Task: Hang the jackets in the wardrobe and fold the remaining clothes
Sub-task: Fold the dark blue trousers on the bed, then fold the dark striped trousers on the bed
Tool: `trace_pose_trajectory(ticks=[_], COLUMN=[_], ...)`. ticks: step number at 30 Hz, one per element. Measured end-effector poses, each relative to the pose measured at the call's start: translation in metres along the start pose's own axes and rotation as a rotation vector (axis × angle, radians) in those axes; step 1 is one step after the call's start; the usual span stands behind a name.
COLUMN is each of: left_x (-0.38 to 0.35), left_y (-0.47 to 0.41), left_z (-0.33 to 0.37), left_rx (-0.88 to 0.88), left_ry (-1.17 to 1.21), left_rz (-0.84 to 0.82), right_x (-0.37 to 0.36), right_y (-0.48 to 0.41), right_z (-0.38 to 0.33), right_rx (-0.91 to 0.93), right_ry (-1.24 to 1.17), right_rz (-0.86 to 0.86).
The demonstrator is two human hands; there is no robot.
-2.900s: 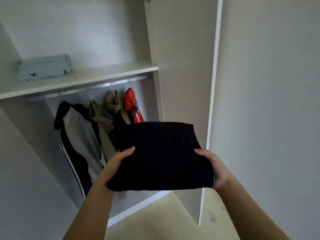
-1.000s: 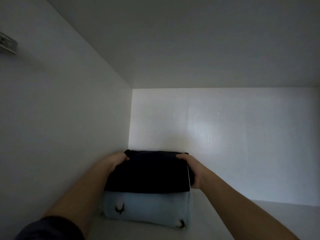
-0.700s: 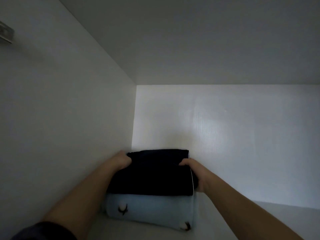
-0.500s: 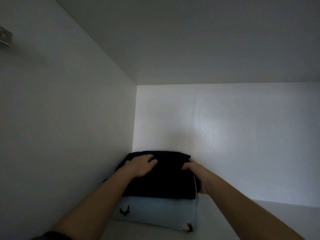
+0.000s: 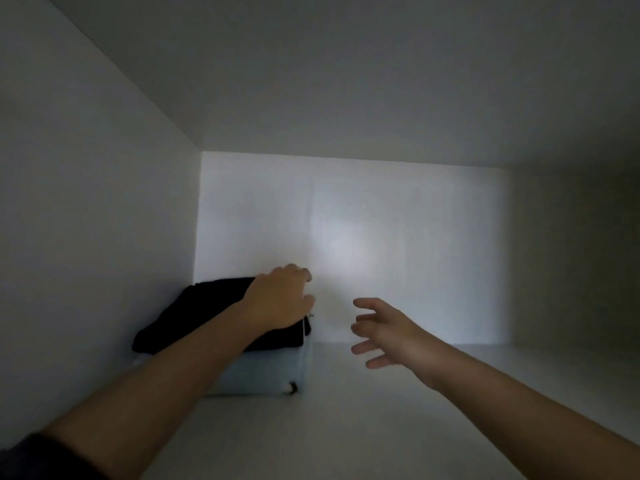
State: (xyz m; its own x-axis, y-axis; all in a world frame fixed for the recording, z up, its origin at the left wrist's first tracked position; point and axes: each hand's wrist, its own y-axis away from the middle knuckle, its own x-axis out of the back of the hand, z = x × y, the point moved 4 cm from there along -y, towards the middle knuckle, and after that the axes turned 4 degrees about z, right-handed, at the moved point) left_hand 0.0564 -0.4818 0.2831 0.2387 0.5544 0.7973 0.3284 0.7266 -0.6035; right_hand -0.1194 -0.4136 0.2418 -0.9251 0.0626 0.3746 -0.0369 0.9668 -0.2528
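**Settling the folded stack in the shelf's left back corner**

Your left grip point(image 5: 280, 299) lay on the far right end of the black folded garment point(image 5: 207, 313), fingers loosely bent; you could not tell whether they pinched cloth. Your right grip point(image 5: 388, 334) hung wide and empty at its 3 o'clock. The black piece sat slightly skewed atop the pale blue folded garment point(image 5: 266, 372), so flat palm pressure suited better than tugging. The side wall point(image 5: 104, 237) crowded 9 o'clock and the back wall point(image 5: 398, 237) stood close at 12, while the white shelf point(image 5: 415, 417) gave room toward 3.

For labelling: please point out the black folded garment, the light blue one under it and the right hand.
black folded garment point(image 5: 201, 306), head view, top surface
light blue garment point(image 5: 270, 372), head view, front side
right hand point(image 5: 391, 334), head view, middle
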Motion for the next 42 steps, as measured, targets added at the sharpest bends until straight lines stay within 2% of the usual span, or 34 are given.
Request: trace_pose_trajectory(ticks=[4, 8, 12, 17, 21, 26, 28, 33, 37, 42], left_x=[0.037, 0.063, 0.073, 0.085, 0.087, 0.097, 0.11, 0.159, 0.197, 0.235], left_y=[0.042, 0.111, 0.191, 0.299, 0.398, 0.535, 0.586, 0.714, 0.815, 0.89], left_z=[0.116, 0.231, 0.34, 0.475, 0.578, 0.695, 0.739, 0.838, 0.911, 1.016], left_rx=[-0.249, -0.525, -0.733, -0.875, -0.929, -1.021, -1.092, -1.249, -1.434, -1.553], left_ry=[0.133, 0.202, 0.336, 0.705, 1.034, 1.402, 1.482, 1.614, 1.616, 1.588], left_rz=[0.079, 0.169, 0.122, 0.047, -0.133, -0.607, -0.741, -1.04, -1.26, -1.384], right_x=[0.058, 0.116, 0.165, 0.208, 0.223, 0.224, 0.219, 0.199, 0.199, 0.227], right_y=[0.107, 0.232, 0.376, 0.557, 0.699, 0.866, 0.932, 1.086, 1.195, 1.301], right_z=[0.01, 0.028, 0.055, 0.084, 0.098, 0.108, 0.108, 0.094, 0.083, 0.077], right_rx=[0.035, 0.042, -0.021, -0.13, -0.241, -0.383, -0.435, -0.537, -0.577, -0.598], right_ry=[0.086, 0.059, 0.012, 0.016, 0.029, 0.03, 0.026, 0.088, 0.136, 0.11], right_rz=[0.16, 0.344, 0.544, 0.811, 1.066, 1.43, 1.592, 1.952, 2.191, 2.417])
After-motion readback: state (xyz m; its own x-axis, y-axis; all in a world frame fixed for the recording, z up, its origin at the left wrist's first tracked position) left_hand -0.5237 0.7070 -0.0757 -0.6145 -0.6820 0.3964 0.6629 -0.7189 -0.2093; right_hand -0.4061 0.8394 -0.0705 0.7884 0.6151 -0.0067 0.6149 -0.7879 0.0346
